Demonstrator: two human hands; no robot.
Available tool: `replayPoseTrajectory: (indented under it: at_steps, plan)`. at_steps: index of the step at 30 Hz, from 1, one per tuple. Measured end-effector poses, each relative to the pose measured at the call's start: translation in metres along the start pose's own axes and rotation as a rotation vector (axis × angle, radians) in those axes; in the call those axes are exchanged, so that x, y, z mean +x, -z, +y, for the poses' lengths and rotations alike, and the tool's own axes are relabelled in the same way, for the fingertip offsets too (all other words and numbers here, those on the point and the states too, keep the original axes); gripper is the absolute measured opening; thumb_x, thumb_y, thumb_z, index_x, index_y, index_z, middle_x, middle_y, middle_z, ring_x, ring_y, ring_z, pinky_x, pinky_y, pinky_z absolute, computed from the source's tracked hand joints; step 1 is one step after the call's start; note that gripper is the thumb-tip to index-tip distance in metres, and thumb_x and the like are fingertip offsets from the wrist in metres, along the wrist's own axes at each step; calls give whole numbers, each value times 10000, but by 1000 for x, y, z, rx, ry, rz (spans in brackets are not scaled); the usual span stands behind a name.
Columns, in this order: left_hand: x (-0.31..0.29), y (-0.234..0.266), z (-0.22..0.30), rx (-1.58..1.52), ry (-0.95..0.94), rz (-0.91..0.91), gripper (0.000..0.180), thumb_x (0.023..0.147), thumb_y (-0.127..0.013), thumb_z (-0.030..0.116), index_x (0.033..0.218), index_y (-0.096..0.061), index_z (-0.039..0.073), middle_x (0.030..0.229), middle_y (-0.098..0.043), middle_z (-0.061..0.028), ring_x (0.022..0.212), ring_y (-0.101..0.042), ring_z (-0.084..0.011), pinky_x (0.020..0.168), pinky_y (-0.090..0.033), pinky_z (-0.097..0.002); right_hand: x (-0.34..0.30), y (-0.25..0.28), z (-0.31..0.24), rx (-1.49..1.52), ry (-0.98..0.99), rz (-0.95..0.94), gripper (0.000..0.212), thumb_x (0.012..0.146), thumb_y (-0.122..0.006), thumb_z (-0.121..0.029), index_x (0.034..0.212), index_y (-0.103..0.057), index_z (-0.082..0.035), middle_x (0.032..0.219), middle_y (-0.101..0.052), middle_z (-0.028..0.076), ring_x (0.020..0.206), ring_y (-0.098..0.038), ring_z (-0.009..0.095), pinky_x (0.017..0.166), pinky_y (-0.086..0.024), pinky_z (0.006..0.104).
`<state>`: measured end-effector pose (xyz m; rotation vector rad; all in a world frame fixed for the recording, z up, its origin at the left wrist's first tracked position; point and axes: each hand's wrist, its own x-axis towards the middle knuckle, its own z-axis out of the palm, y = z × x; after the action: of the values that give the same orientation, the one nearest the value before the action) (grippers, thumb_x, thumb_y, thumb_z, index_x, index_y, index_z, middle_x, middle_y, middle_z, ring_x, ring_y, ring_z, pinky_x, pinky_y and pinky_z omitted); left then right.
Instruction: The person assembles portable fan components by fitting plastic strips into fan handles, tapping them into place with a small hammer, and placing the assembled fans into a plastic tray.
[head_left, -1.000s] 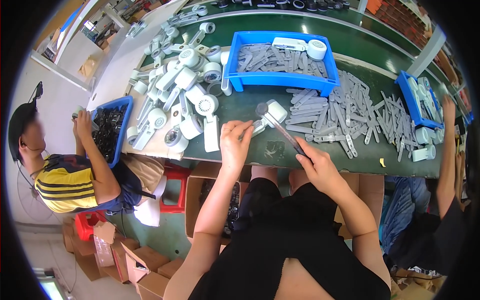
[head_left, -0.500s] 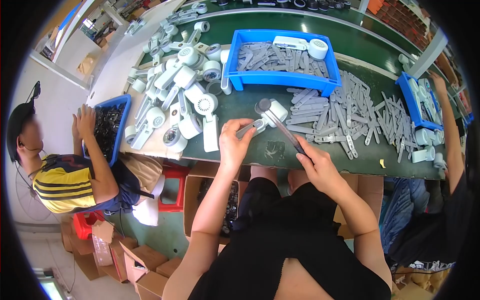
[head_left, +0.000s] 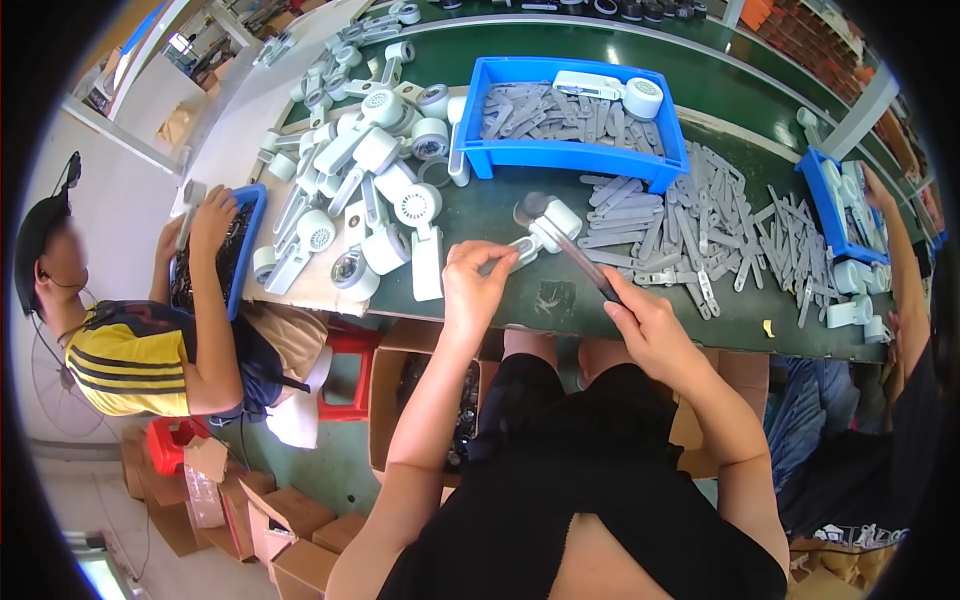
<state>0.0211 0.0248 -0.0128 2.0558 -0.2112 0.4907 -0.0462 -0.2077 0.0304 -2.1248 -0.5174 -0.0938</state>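
My left hand (head_left: 478, 285) is closed in a pinch at the handle end of a small white handheld fan (head_left: 562, 222) lying on the green tabletop. Its fingers cover the end of that handle. A small hammer (head_left: 578, 262) with a round dark head is gripped in my right hand (head_left: 648, 325). The hammer's head, blurred by motion, is over the fan, and I cannot tell whether it touches. To the right lie many loose grey handle strips (head_left: 690, 215). Many white fans (head_left: 385, 170) are heaped to the left.
Behind my hands stands a blue tray (head_left: 480, 150) of grey strips with a white fan on top. A person (head_left: 130, 350) at the left works over a blue bin (head_left: 250, 240). Another person's arm (head_left: 905, 270) reaches to a blue tray (head_left: 815, 200) at right.
The hammer has shifted slightly and its head is now more blurred. My left fingers have moved along the fan's handle. The person at left now holds a white piece over the bin.
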Motion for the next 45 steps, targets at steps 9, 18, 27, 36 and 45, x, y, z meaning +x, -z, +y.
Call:
replayPoseTrajectory:
  at_steps: [9, 18, 27, 36, 45]
  plan:
    - [-17, 13, -5, 197, -55, -47, 386, 682, -788, 128, 998, -622, -19, 920, -624, -175, 902, -582, -348, 795, -477, -418, -4, -5, -25, 19, 127, 87, 429, 907, -517, -79, 1322, -435, -9, 979, -595, 243, 860, -591, 402, 726, -480, 424]
    - [-20, 12, -6, 224, -68, 2, 306, 646, -797, 115, 892, -663, -8, 858, -632, -166, 826, -599, -336, 741, -491, -398, -20, -23, -19, -85, 36, -51, 445, 912, -519, -86, 1342, -415, -42, 902, -594, 216, 769, -591, 417, 667, -482, 462]
    - [-29, 0, -9, 68, 44, 112, 450, 690, -784, 84, 1100, -611, 16, 933, -666, -150, 881, -633, -308, 788, -501, -371, -16, -28, -7, -143, -22, -91, 426, 923, -504, -93, 1330, -411, -8, 961, -603, 237, 844, -592, 413, 721, -484, 447]
    - [-34, 11, -9, -122, 314, 8, 786, 699, -750, -18, 1365, -340, 59, 936, -693, -102, 727, -628, -137, 681, -489, -264, -12, -33, -22, -14, -10, -185, 435, 918, -511, -89, 1336, -414, -18, 937, -606, 225, 813, -602, 410, 714, -490, 446]
    - [-38, 9, -8, -106, 215, 36, 807, 696, -768, -7, 1362, -317, 60, 1007, -689, -132, 872, -659, -211, 803, -511, -315, -19, -45, -28, -29, 80, -141, 427, 916, -514, -95, 1323, -418, -12, 880, -590, 226, 784, -590, 416, 686, -482, 458]
